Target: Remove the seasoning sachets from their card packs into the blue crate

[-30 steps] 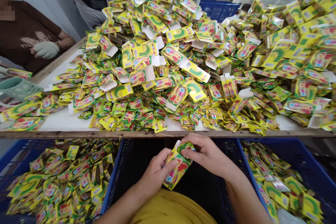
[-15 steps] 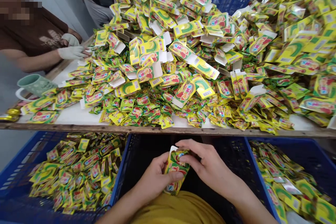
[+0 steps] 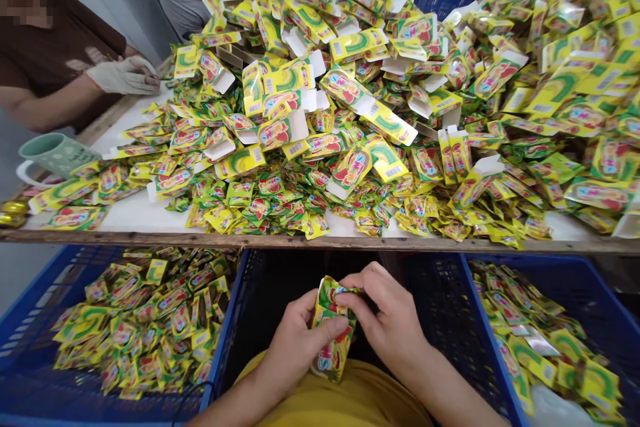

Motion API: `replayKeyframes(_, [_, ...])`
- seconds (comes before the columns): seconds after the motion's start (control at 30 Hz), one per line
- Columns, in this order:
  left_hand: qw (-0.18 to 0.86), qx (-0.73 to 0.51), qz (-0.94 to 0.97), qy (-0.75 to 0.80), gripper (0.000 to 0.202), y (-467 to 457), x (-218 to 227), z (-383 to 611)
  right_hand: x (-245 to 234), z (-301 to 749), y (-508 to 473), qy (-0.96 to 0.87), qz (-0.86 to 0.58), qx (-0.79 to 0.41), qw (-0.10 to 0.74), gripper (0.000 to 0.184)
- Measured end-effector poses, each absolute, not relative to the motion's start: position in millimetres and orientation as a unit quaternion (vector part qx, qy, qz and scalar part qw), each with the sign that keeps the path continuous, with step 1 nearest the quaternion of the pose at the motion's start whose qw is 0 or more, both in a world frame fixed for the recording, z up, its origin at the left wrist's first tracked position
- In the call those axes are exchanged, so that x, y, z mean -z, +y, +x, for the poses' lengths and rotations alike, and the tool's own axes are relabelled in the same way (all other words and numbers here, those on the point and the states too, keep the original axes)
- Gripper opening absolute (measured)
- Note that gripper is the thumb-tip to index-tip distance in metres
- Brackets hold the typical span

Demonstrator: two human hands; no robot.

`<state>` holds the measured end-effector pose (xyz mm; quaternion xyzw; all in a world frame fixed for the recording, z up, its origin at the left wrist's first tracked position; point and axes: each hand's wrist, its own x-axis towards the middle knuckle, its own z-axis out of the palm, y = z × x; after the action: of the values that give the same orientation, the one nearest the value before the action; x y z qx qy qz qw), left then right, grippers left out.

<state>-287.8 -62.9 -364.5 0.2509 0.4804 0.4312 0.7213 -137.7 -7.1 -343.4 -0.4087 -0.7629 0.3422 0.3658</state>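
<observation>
My left hand (image 3: pixel 303 337) is wrapped round a small yellow-and-green printed carton (image 3: pixel 331 355), its thumb across the front. The carton is tilted in front of my yellow shirt, its top end open. At that opening, my right hand (image 3: pixel 387 310) pinches a small green candy sachet (image 3: pixel 333 292) between thumb and fingers. The sachet's lower part sits at the carton's mouth; how deep it goes inside is hidden. Ahead on the table, a heap of loose candy sachets (image 3: pixel 260 207) lies below a large pile of cartons (image 3: pixel 350 90), many with open flaps.
A blue crate (image 3: pixel 30 347) of packed cartons stands below left, another blue crate (image 3: pixel 590 280) below right. The wooden table edge (image 3: pixel 290 242) runs across in front of me. At left are a green mug (image 3: pixel 63 153) and a co-worker's gloved hand (image 3: pixel 125 75).
My right fingers have drawn closer together on the sachet at the carton's mouth. The co-worker's gloved hands have shifted. The view has tilted slightly.
</observation>
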Motion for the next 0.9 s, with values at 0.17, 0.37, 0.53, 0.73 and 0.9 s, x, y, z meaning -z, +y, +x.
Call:
replayKeyframes(0.17, [0.687,-0.439,0.250,0.522,0.018,-57,348,-282,348,-148,-17,-0.714,-0.394,-0.351,0.459,0.010])
replayKeyframes(0.37, [0.723,-0.418,0.180,0.519,0.006,-51,333,-281,327,-139,-1,-0.734,-0.388,-0.473,0.295,0.003])
replayKeyframes(0.53, [0.740,-0.374,0.245,0.503,0.019,-53,339,-292,319,-134,3,-0.735,-0.404,-0.475,0.268,0.006])
replayKeyframes(0.73, [0.728,-0.389,0.279,0.490,0.033,-56,349,-296,332,-144,-7,-0.742,-0.438,-0.420,0.286,0.008])
replayKeyframes(0.9, [0.743,-0.388,0.271,0.473,0.040,-56,354,-292,332,-142,-5,-0.780,-0.430,-0.392,0.230,0.010])
